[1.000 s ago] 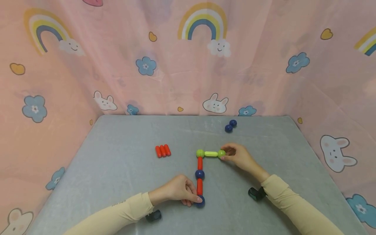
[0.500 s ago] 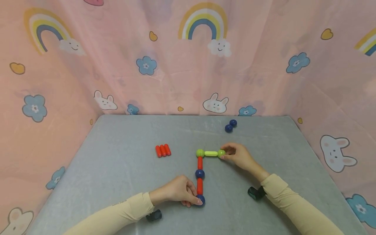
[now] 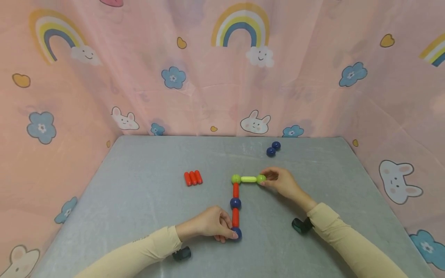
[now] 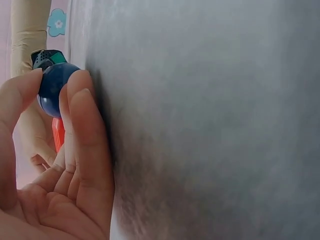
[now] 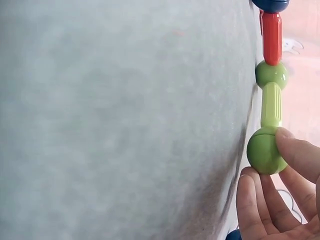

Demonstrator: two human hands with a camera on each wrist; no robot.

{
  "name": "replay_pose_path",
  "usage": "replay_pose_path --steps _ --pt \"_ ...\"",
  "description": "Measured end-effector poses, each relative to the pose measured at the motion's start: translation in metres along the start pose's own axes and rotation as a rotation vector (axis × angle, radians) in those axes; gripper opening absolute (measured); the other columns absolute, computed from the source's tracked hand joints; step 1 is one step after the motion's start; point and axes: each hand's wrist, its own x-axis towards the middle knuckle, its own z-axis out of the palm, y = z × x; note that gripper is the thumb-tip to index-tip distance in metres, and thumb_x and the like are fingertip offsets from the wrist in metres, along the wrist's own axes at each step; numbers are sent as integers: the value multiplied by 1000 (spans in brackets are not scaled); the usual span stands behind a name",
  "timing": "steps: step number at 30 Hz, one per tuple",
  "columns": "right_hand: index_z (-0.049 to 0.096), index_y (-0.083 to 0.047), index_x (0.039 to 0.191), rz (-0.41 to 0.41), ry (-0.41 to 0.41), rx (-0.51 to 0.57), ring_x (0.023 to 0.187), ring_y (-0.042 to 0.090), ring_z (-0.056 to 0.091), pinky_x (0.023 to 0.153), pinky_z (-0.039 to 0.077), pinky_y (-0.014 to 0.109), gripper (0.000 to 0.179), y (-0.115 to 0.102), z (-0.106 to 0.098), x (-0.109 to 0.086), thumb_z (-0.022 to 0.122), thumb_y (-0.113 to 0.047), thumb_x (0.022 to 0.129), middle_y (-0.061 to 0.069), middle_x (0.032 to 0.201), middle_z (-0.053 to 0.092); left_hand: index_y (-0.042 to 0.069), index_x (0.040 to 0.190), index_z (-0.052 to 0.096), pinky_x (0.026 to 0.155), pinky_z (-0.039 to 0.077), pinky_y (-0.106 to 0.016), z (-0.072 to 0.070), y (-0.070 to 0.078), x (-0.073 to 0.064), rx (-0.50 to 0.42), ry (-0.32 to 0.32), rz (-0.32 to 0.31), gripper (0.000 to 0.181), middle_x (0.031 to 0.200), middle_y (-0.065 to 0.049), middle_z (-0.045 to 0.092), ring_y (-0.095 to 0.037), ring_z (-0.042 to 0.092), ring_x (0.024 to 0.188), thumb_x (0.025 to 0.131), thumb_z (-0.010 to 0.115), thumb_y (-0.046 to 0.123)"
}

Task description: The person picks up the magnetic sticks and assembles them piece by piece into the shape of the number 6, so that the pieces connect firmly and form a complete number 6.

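An L-shaped chain of balls and rods lies on the grey table between my hands. My left hand [image 3: 213, 223] pinches the dark blue ball [image 4: 56, 90] at its near end between thumb and fingers. From there run a red rod [image 3: 235, 218], another blue ball [image 3: 235, 203], a second red rod [image 3: 236, 190] and a green ball [image 3: 236, 178] at the corner. A light green rod [image 5: 271, 104] leads right to the end green ball [image 5: 265, 151], which my right hand [image 3: 282, 183] pinches. In the right wrist view the thumb lies on that ball, fingers around its far side.
Three red rods [image 3: 193, 178] lie side by side left of the chain. Two blue balls [image 3: 271, 151] sit near the table's back edge. A dark wrist camera [image 3: 182, 253] is below the left sleeve, another [image 3: 301, 226] beside the right one. A patterned pink curtain [image 3: 201, 104] surrounds the table [image 3: 149, 162].
The whole chain has shifted slightly away from me and a touch left, with both hands moving along with it. The loose rods and balls stay where they were.
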Motion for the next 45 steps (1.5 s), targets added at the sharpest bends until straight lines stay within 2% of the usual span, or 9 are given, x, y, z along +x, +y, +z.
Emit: replay_pose_path --steps 12,20,25,29,34,38,42,45 --pt "71 -8 113 19 8 13 95 22 68 82 57 37 30 -3 0 15 78 -16 85 13 109 73 10 78 69 53 54 -23 -12 -2 12 55 45 4 15 61 -1 70 -8 64 53 79 83 16" --pt "69 -8 114 20 -4 -3 96 23 67 83 56 38 30 1 1 20 77 -16 86 13 111 72 12 79 70 52 53 -22 -17 -3 15 60 31 3 15 62 -2 70 -8 63 53 79 83 18" --pt "68 -7 117 32 -29 -43 103 27 66 89 55 43 35 -5 -1 22 76 -20 87 14 116 70 10 80 69 52 53 -22 -18 -4 14 38 24 0 16 63 -5 71 -8 63 52 79 83 18" --pt "67 -7 120 -3 -10 -83 112 31 65 95 54 47 37 -20 1 26 75 -23 88 14 121 69 8 81 69 53 54 -22 -18 -3 13 23 16 1 16 65 -9 72 -7 63 53 80 82 18" --pt "69 -7 116 -105 20 -48 106 29 66 94 55 45 32 -49 16 36 75 -22 88 13 117 71 8 82 70 55 55 -23 -17 -4 11 6 23 -4 16 65 -6 72 -7 64 54 81 82 18" --pt "69 -6 116 -140 -41 38 97 23 67 87 56 37 33 -71 33 47 75 -21 88 12 109 73 7 84 70 57 56 -23 -17 -5 11 -19 31 -10 16 67 -7 73 -7 65 56 81 82 18" --pt "69 -5 118 -120 -138 113 91 19 65 77 54 26 35 -89 51 57 75 -21 88 11 104 73 6 85 70 57 55 -23 -16 -6 10 -33 41 -9 17 69 -11 74 -7 65 56 81 82 17" --pt "70 -7 118 -94 -192 133 88 17 65 73 54 24 34 -100 65 64 75 -23 89 10 105 73 5 85 71 56 54 -22 -15 -6 10 -37 48 -4 16 70 -13 74 -7 64 56 81 82 16"
